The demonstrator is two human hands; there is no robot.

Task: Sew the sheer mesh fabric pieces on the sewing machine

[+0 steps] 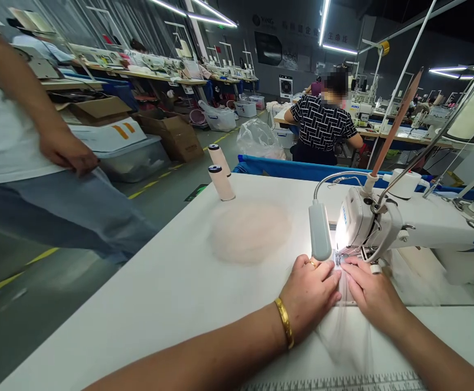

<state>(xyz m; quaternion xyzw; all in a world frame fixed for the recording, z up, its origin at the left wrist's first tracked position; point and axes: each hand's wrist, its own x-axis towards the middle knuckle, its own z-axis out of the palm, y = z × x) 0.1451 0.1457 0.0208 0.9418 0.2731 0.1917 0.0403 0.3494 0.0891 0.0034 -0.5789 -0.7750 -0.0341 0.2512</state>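
My left hand (310,290), with a gold ring and a gold bracelet, lies flat on a sheer white fabric (345,326) just in front of the needle of a white sewing machine (408,228). My right hand (373,290) presses the same fabric from the right, fingers stretched toward the presser foot. Both hands hold the cloth down against the white table (171,288). The machine's lamp (320,231) lights the needle area.
A pale pink heap of mesh (250,231) lies left of the machine, with two thread cones (220,174) behind it. A person in a white shirt (20,136) stands at the left aisle. Another worker (322,122) sits ahead. Boxes and bins line the floor.
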